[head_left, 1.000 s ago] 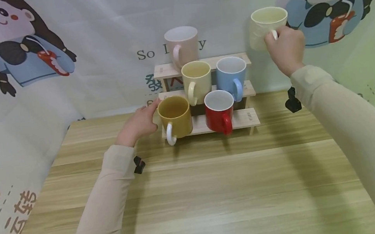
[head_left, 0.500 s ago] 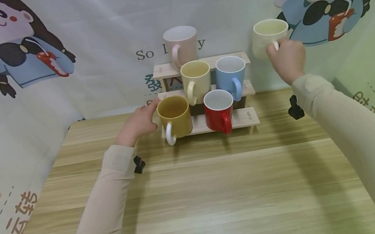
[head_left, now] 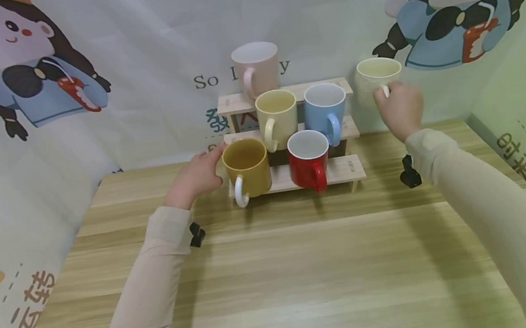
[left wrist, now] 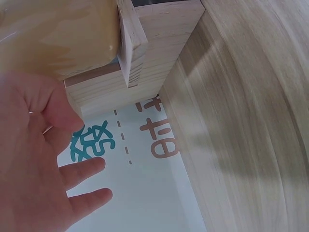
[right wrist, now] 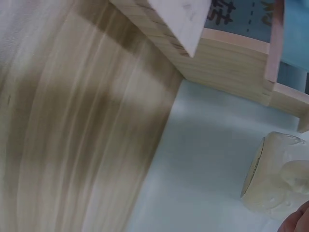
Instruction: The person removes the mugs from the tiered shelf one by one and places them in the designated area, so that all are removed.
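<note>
In the head view my right hand [head_left: 401, 109] grips a pale cream mug [head_left: 370, 75] by its handle, holding it upright in the air right of the stand. Raised shapes mark this mug's side [right wrist: 277, 174] in the right wrist view. My left hand [head_left: 195, 176] is at the left end of the three-tier wooden stand [head_left: 342, 169], thumb and forefinger pinching the middle board's end; two other fingers [left wrist: 91, 198] stick out. Beside it on the bottom tier is a mustard mug [head_left: 246, 168], with a red mug [head_left: 309, 164] to the right.
The middle tier carries a yellow mug [head_left: 278, 118] and a blue mug [head_left: 324, 110]. A pink mug [head_left: 257, 71] stands at the left of the top tier, with bare board [head_left: 322, 88] beside it. A printed cloth [head_left: 147, 63] hangs close behind the wooden table [head_left: 282, 282].
My right hand has lowered the pale cream mug, bringing it down to about the top tier's height. My left hand stays at the stand. The head view has tilted slightly.
</note>
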`<state>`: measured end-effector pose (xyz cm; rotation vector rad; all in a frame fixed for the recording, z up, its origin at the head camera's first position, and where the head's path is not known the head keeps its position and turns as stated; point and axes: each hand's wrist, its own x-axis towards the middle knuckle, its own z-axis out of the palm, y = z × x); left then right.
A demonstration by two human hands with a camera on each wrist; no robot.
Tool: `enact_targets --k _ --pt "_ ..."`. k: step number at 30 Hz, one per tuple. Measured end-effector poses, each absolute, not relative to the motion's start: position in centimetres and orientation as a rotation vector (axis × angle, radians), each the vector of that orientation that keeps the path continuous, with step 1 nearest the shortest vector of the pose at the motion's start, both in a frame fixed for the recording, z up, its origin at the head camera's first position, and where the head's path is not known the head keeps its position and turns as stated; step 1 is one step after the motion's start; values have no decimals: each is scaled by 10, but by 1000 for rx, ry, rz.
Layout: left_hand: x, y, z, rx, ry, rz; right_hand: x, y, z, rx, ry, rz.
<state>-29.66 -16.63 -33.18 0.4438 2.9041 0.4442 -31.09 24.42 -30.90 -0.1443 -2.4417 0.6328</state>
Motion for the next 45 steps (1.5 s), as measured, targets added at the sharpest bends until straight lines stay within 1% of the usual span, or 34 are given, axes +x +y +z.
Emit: enact_targets --k 24,45 --pt "-293 -167 -332 446 2905 441 -309 245 -363 -137 -2600 643" --pt "-296 -166 -333 453 2920 413 -314 244 -388 -205 -2675 643"
